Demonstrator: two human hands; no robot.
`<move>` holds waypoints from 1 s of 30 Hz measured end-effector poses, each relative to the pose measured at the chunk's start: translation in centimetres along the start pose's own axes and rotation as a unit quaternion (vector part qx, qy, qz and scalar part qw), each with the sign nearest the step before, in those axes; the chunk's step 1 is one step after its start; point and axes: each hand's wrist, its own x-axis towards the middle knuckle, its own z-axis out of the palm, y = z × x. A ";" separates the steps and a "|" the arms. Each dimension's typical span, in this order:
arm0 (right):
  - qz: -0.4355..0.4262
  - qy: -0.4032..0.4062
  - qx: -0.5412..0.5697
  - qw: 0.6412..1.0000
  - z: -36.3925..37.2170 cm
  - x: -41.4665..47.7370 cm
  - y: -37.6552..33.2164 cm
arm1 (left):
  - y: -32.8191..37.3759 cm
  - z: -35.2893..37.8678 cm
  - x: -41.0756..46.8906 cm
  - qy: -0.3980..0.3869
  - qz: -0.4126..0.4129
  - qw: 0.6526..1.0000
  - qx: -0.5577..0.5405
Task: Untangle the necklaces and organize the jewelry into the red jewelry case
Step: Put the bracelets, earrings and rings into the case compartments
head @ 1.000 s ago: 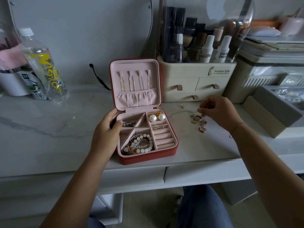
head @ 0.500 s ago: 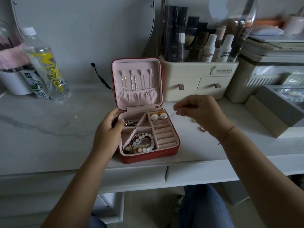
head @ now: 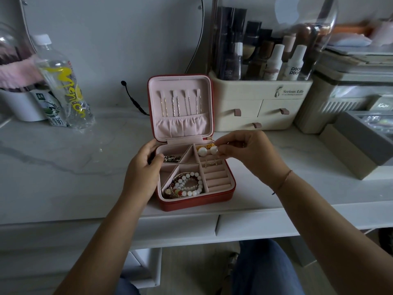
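Note:
The red jewelry case [head: 191, 202] stands open on the white desk, its pink lid upright with several thin chains [head: 180, 103] hanging inside. My left hand [head: 144, 167] grips the case's left wall. My right hand [head: 246, 152] hovers over the case's back right corner, its thumb and fingers pinching something small that I cannot make out, right beside two pearl earrings [head: 207, 150]. Beaded bracelets [head: 187, 185] lie in the front compartment, a dark metal piece [head: 171, 159] in the left one, and small gold earrings [head: 210, 163] on the ring rolls.
A cream cosmetics organizer [head: 261, 107] with drawers stands right behind the case. Grey and beige boxes [head: 357, 145] crowd the right side. A clear bottle [head: 63, 81] and a white cup [head: 21, 105] stand at the back left. A black cable [head: 133, 100] lies behind the case.
My right hand left the rings on the desk at the right and moved left to the case's back right corner, pinching a small item. My left hand stayed on the case.

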 end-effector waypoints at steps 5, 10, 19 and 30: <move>0.014 0.004 0.014 1.000 0.1 0.0 0.3 | 0.1 0.0 0.0 0.002 0.000 1.000 0.002; -0.010 -0.002 -0.002 1.000 0.2 0.0 0.5 | 0.1 0.0 -0.1 0.002 0.003 1.000 0.000; -0.087 0.041 -0.170 0.981 1.1 -0.4 1.1 | 0.3 0.1 -0.1 0.002 0.005 1.000 0.003; -0.173 0.019 -0.253 0.952 1.4 0.2 1.6 | 0.2 0.1 -0.1 0.004 0.000 1.000 0.004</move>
